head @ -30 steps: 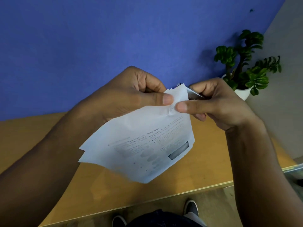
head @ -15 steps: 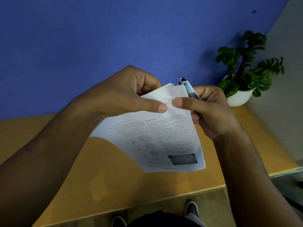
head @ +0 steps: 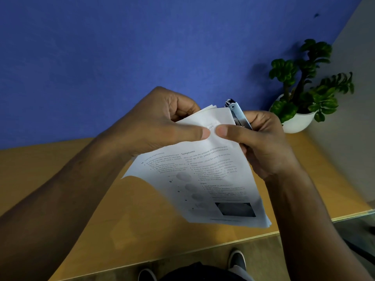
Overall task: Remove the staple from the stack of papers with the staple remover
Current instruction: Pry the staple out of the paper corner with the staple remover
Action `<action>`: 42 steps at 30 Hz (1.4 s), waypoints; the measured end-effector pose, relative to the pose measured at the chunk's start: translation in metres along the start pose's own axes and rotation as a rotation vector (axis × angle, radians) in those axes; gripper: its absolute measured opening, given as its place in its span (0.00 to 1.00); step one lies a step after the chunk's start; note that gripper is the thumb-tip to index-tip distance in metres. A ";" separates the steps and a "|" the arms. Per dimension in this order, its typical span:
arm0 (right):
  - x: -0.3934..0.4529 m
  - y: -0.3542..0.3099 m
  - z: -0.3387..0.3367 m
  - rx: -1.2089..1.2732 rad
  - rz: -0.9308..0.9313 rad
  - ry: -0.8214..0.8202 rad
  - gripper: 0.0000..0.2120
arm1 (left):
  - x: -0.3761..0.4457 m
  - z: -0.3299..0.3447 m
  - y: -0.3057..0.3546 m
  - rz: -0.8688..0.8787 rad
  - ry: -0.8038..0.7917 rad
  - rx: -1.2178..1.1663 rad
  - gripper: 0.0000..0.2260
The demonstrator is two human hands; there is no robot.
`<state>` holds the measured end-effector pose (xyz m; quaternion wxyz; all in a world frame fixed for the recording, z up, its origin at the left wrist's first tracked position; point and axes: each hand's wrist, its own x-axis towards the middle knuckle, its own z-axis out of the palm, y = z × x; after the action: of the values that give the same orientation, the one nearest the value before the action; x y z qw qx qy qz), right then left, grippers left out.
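both hands hold the white printed stack of papers [head: 205, 179] in the air above the tan wooden table [head: 101, 209]. the left hand [head: 162, 120] pinches its top corner, thumb on the front. the right hand [head: 261, 142] grips the same corner and the silver metal staple remover [head: 238, 114], which sticks up behind the paper.

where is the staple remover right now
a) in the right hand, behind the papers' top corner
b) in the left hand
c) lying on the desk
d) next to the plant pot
a: the metal staple remover pokes up from the right hand just behind the top corner of the papers, which both thumbs pinch; the left hand holds only paper.
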<state>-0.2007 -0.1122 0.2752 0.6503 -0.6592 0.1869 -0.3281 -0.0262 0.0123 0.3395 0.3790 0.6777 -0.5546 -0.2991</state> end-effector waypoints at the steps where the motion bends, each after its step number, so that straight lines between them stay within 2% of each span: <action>1: 0.000 0.000 0.000 -0.001 0.001 0.019 0.06 | 0.000 0.000 -0.001 0.001 -0.002 0.001 0.01; 8: -0.004 0.002 0.005 -0.041 0.015 0.105 0.07 | 0.001 0.002 0.000 -0.004 0.004 -0.003 0.05; 13: -0.007 0.001 0.011 -0.011 -0.035 0.130 0.28 | 0.002 0.003 -0.001 -0.032 0.015 0.008 0.08; 15: -0.008 0.001 0.013 -0.004 -0.047 0.140 0.30 | 0.001 0.004 -0.001 -0.046 0.012 0.010 0.07; 20: -0.008 -0.001 0.016 0.026 -0.014 0.189 0.23 | 0.001 0.000 0.002 -0.036 -0.003 0.000 0.06; 27: -0.015 -0.006 0.019 0.165 0.028 0.208 0.23 | -0.005 -0.014 0.010 -0.037 -0.063 -0.052 0.03; 31: -0.016 -0.006 0.017 0.295 0.118 0.135 0.13 | -0.007 -0.017 0.016 -0.055 -0.081 -0.053 0.03; 37: -0.013 -0.012 0.019 0.148 0.154 0.062 0.19 | -0.008 -0.022 0.019 -0.075 -0.091 -0.024 0.03; 42: -0.010 -0.008 0.020 0.246 0.155 0.080 0.11 | -0.013 -0.023 0.014 -0.012 0.007 0.021 0.06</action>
<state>-0.1963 -0.0901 0.2824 0.7417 -0.5443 0.2214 -0.3234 -0.0171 0.0280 0.3631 0.3719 0.6861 -0.5523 -0.2931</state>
